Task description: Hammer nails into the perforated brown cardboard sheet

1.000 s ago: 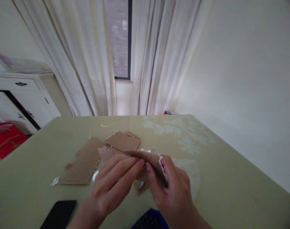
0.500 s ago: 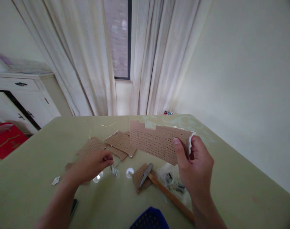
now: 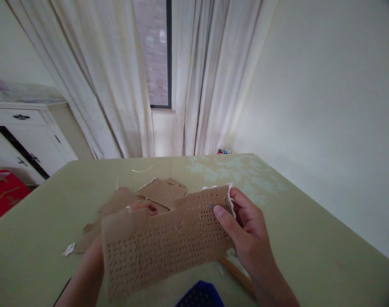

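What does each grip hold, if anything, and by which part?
The right grip holds the cardboard by its torn right end. The left grip is mostly hidden behind it; its hold cannot be told.

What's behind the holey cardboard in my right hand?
Past the edges of the held cardboard show part of your left hand, other cardboard pieces and a wooden handle. Hidden: the rest of that hand, anything it grips, and the handle's upper end.
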`<action>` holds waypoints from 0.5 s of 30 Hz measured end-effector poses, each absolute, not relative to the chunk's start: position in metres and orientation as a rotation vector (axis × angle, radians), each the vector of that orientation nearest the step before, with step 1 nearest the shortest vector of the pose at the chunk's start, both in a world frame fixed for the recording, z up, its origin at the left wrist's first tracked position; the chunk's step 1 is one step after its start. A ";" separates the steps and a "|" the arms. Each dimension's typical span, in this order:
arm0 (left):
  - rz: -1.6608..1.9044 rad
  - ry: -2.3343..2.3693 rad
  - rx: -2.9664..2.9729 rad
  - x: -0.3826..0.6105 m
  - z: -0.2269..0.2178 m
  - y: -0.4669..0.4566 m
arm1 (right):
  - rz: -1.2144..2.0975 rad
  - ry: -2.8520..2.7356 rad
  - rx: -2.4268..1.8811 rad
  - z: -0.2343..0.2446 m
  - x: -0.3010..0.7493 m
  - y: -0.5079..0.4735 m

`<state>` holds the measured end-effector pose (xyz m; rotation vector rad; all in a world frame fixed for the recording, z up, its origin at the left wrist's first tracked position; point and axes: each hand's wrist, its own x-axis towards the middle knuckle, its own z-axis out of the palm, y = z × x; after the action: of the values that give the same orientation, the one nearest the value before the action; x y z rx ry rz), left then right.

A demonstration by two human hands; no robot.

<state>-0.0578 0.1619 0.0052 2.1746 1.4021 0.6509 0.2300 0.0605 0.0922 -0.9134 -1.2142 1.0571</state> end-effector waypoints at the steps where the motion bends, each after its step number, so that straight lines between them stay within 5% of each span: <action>1: 0.714 1.339 2.202 -0.052 0.011 0.158 | 1.101 -1.219 -0.906 0.091 0.228 0.059; 7: 1.245 0.735 2.357 -0.001 0.045 0.113 | 1.385 -1.195 -0.846 0.089 0.217 0.050; 15: 1.435 0.756 2.441 0.016 0.056 0.102 | 1.539 -1.140 -0.810 0.079 0.219 0.051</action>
<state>0.0156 0.1016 0.0562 2.4408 0.7560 1.4348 0.2188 0.0505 0.0792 -0.8096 -1.1400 1.5390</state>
